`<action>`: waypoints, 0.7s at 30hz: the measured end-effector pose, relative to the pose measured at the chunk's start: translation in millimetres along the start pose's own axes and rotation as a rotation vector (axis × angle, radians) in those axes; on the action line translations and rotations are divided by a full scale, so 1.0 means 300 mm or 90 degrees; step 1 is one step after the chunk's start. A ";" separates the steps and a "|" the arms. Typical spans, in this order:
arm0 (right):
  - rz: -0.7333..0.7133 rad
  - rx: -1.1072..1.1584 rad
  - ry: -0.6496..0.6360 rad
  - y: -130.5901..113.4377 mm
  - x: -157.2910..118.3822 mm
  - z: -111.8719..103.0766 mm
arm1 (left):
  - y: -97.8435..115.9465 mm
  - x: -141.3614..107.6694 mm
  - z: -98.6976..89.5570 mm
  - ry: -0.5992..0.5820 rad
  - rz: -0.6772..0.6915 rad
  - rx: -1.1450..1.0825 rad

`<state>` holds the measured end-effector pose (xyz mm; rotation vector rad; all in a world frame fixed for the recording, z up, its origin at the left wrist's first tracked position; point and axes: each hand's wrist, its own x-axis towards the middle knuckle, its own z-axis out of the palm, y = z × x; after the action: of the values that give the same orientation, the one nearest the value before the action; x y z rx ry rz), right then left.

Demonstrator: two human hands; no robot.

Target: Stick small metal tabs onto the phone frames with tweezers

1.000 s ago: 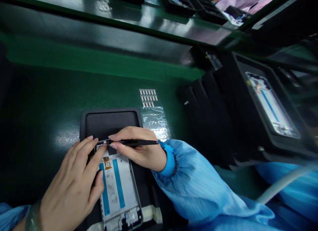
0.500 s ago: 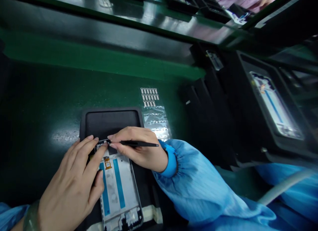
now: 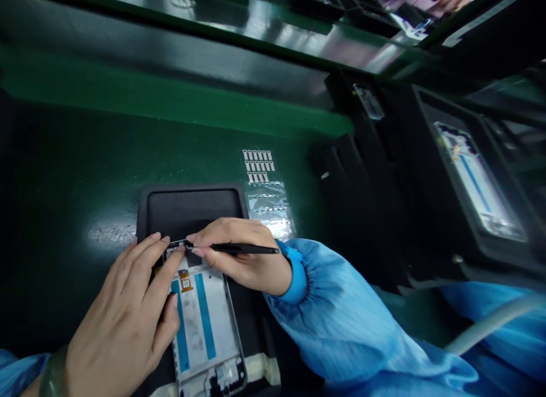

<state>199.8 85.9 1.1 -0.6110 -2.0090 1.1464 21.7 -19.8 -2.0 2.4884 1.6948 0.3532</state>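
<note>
Head view: the person's left hand (image 3: pixel 121 311) lies open, fingers (image 3: pixel 149 260) spread and pressing on the upper end of a phone frame (image 3: pixel 205 329) rather than closing around it, apparently to stop it shifting. The frame lies on a black rubber mat (image 3: pixel 191 206), likely there to cushion it and limit sliding on the green counter (image 3: pixel 63 215). The right hand (image 3: pixel 239 255) is closed on black tweezers (image 3: pixel 243 249), held pen-fashion for fine control, their tips at the frame's upper end beside the left fingers. Whether the tips hold anything cannot be determined. A film strip of small metal parts (image 3: pixel 258 166) sits just beyond the mat, within easy reach. Another phone frame (image 3: pixel 478 181) lies in a black tray (image 3: pixel 426 175) to the right.
</note>
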 end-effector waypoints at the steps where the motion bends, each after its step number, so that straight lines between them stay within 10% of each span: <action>1: 0.006 0.008 0.002 0.000 0.000 0.000 | -0.001 0.000 0.001 0.001 -0.001 -0.001; 21: 0.052 -0.107 0.052 -0.025 0.011 0.024 | 0.000 0.002 0.003 -0.013 -0.008 -0.004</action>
<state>191.7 80.8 6.3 -0.8187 -2.0388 0.9892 22.0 -19.3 -2.7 2.4670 1.6982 0.3316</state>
